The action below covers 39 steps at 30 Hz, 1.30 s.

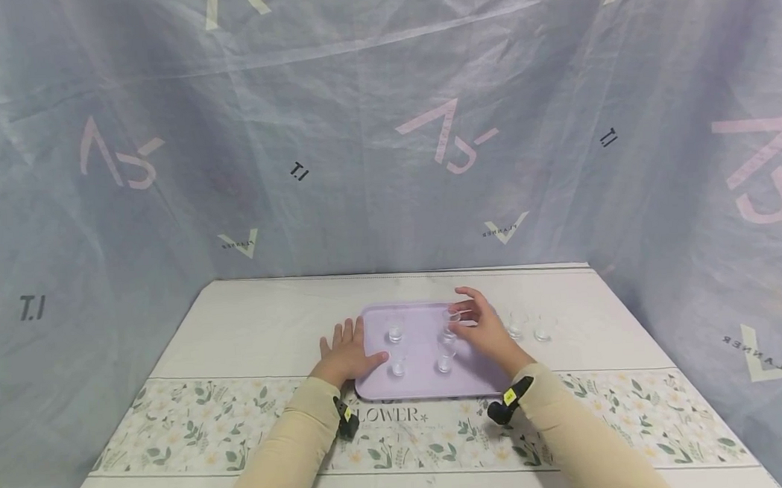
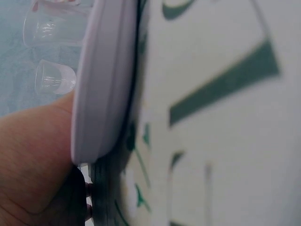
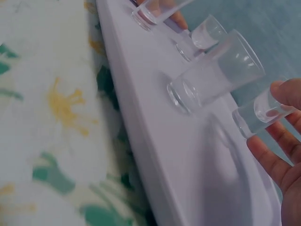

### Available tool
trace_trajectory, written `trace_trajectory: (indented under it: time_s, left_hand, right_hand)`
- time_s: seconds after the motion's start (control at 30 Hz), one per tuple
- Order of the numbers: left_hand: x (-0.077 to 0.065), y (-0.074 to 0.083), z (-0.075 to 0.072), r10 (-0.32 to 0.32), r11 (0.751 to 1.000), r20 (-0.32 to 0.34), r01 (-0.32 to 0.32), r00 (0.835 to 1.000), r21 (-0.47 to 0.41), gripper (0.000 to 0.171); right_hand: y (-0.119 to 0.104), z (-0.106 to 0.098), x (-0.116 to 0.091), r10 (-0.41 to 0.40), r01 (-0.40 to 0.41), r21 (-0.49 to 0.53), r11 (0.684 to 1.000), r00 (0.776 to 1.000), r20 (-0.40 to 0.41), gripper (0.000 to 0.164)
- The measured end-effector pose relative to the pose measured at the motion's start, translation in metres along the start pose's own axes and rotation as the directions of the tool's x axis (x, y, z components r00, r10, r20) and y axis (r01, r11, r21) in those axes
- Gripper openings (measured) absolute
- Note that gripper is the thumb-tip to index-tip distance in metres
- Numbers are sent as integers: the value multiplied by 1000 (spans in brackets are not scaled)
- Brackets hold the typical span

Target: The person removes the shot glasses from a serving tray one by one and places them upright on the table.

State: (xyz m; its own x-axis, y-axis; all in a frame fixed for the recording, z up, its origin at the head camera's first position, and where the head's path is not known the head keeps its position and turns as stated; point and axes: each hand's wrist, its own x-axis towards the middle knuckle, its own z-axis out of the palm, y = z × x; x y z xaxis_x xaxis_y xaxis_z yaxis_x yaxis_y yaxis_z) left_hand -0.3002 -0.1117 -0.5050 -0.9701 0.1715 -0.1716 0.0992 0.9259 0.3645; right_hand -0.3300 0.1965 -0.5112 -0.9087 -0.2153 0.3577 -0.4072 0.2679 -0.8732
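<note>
A lilac tray (image 1: pixel 420 386) lies on the table, with three clear shot glasses standing on it: a back left one (image 1: pixel 395 334), a front left one (image 1: pixel 398 365) and a front right one (image 1: pixel 444 362). My right hand (image 1: pixel 489 333) holds another shot glass (image 3: pixel 249 117) between thumb and fingers over the tray's back right part; whether its base touches the tray I cannot tell. At the tray's left edge rests my left hand (image 1: pixel 346 356), fingers spread and thumb reaching over the rim. The left wrist view has that hand (image 2: pixel 35 155) against the tray's side (image 2: pixel 106 80).
Two more clear shot glasses, one nearer (image 1: pixel 515 330) and one farther right (image 1: pixel 541 332), stand on the table right of the tray. A flower-printed band (image 1: pixel 207 427) crosses the white tablecloth. Grey printed curtains (image 1: pixel 361 201) enclose the back and sides.
</note>
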Motion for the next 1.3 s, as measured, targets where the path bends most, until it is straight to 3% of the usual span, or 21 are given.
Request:
trace_trajectory:
  time_s: [0.43,0.7,0.8,0.93,1.1,1.3]
  left_hand:
    - [3,-2,3,3,1000,-3,-3,1000,-11,102]
    - [-1,0,1,5,1000,-15,-5,1000,-5,103]
    - [0,0,2,4,1000,-14,-4,1000,-2,103]
    - [0,0,2,1,1000,-16,-1,1000,-4,104]
    - [2,-2,4,6,1000,-20,-6,1000,-8,103]
    - [-1,-1,3,8,1000,-20,-8,1000,-13,104]
  right_hand:
    - [-2,-25,-21,59,-59,-9,998,998,-15,77]
    - [-45,-37,-41,69,-70,-31,997,997,-17,73]
    - [-51,-43,-46,67,-69,-50,996,997,-31,71]
    - [-48,-50,-52,58,-62,-93,994,997,-46,72]
    - [-20,-63,-56,66,-74,-124,989,996,-65,76]
    - [-29,-73,-63,37,-47,-149,988,997,-70,74]
